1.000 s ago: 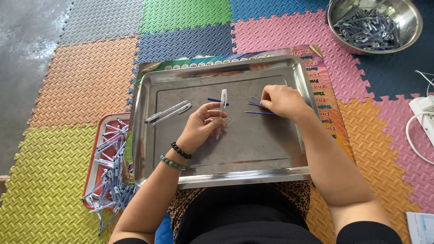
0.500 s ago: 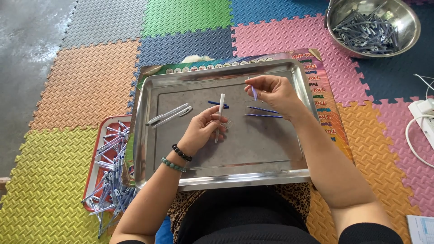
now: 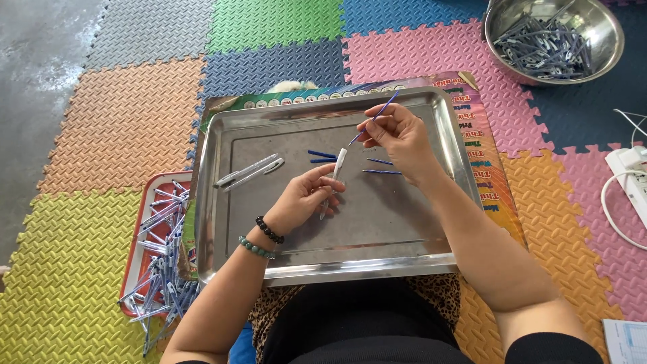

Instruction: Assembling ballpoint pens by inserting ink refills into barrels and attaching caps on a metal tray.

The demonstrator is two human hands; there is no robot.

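A steel tray (image 3: 350, 259) lies on my lap. My left hand (image 3: 304, 199) grips a white pen barrel (image 3: 335, 176) over the tray's middle, its open end pointing up and away. My right hand (image 3: 397, 138) pinches a thin blue ink refill (image 3: 377, 116), raised and slanted, its lower tip close to the barrel's upper end. Loose blue refills (image 3: 322, 156) lie on the tray just left of the barrel, and more refills (image 3: 381, 166) rest under my right hand. Two white pens (image 3: 249, 172) lie on the tray's left part.
A red tray (image 3: 138, 229) heaped with several white and blue pens sits at the left on the foam mat. A steel bowl (image 3: 610, 40) of pen parts stands at the top right. A white power strip (image 3: 627, 168) with cables lies at the right edge.
My right hand picked a blue refill off the tray and lifted it, tilting it toward the barrel. My left hand turned the barrel and raised it slightly.
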